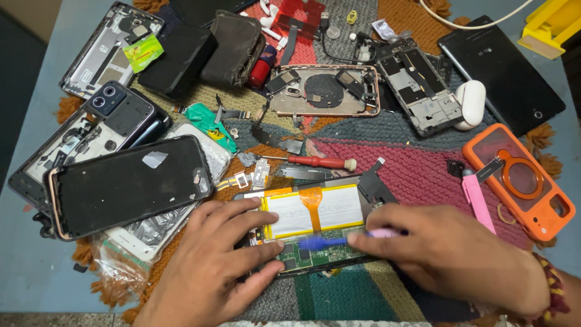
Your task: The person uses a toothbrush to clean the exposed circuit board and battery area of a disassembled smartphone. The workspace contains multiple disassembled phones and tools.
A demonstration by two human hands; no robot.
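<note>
An opened phone (315, 227) lies on the woven mat near me, showing a white battery (311, 209) with an orange flex strip and a green circuit board (321, 254). My left hand (218, 266) presses on the phone's left end, fingers spread over the frame. My right hand (448, 254) grips a thin tool with a pink handle and blue tip (330, 241), its tip resting on the board just below the battery.
A red screwdriver (321, 161) lies just beyond the phone. A black phone with a cracked back (130, 184) sits to the left, an orange case (520, 178) and pink tool (478, 203) to the right. Several gutted phone frames (324, 91), a tablet (499, 63) and white earbud case (471, 103) crowd the far side.
</note>
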